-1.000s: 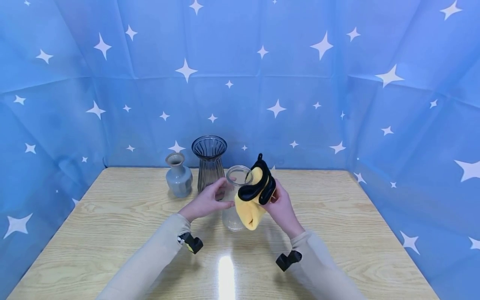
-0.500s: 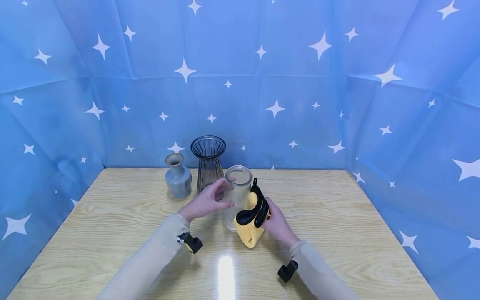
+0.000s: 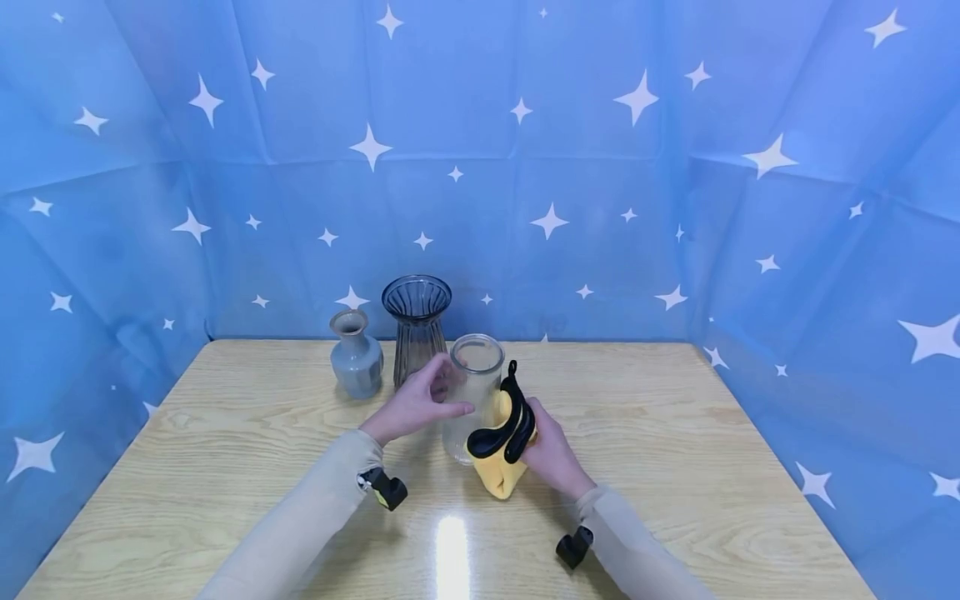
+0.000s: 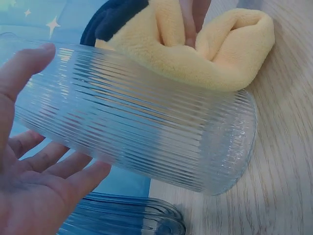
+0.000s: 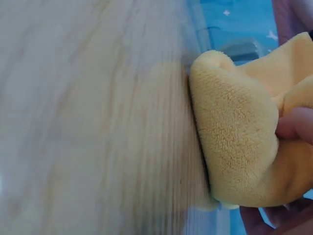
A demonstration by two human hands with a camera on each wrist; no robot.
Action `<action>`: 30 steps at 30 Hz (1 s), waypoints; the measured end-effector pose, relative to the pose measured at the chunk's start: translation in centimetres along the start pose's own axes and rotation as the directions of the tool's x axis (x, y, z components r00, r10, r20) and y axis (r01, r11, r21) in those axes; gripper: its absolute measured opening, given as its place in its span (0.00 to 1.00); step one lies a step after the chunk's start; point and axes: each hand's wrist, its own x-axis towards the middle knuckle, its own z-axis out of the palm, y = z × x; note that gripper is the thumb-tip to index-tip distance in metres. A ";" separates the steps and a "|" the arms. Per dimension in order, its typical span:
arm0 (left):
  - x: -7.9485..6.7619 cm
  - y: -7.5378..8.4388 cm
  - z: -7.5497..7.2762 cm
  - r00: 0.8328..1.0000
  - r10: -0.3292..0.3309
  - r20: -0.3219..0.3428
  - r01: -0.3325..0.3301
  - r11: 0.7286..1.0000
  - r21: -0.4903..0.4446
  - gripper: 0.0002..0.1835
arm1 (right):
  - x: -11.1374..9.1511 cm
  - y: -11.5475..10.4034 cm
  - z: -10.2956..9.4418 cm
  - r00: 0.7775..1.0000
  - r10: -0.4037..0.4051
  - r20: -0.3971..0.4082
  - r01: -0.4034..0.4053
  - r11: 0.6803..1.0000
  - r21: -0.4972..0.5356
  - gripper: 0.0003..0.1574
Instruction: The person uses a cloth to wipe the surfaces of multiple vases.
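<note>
A clear ribbed glass vase (image 3: 459, 433) stands upright on the wooden table. My left hand (image 3: 414, 402) holds it from the left; in the left wrist view the thumb lies along one side of the ribbed glass (image 4: 142, 122) and the fingers along the other. Bunched in my right hand (image 3: 557, 450) is a yellow plush cloth (image 3: 498, 479) with black trim and a black loop. The cloth lies against the vase's right side, low near the base, and hides part of the glass. In the right wrist view, fingers dig into the folded yellow cloth (image 5: 234, 132).
Just behind the left hand stands a smoky grey fluted glass vase (image 3: 418, 333) with a flared rim. Left of it is a small grey-blue vase (image 3: 357, 362) with a narrow neck. A blue star-printed curtain (image 3: 480, 192) surrounds the table (image 3: 675, 467) at the back and sides.
My right hand has slid the cloth down the side of the vase, from near the rim toward the base. The left hand and the vases stay in place.
</note>
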 end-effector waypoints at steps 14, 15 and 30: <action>-0.1 -0.2 -0.2 0.998 0.030 0.061 -0.027 0.998 -0.053 0.25 | 1.5 -4.7 -2.7 0.992 -0.101 -0.072 0.114 0.975 0.191 0.22; -0.1 -0.3 -0.2 0.998 0.026 0.064 -0.022 0.998 -0.055 0.25 | 1.7 -5.1 -2.9 0.991 -0.110 -0.078 0.124 0.972 0.201 0.23; 0.0 -0.5 -0.2 0.998 0.030 0.057 -0.030 1.000 0.005 0.24 | 2.6 -6.1 -3.5 0.989 -0.114 -0.092 0.134 0.958 0.255 0.29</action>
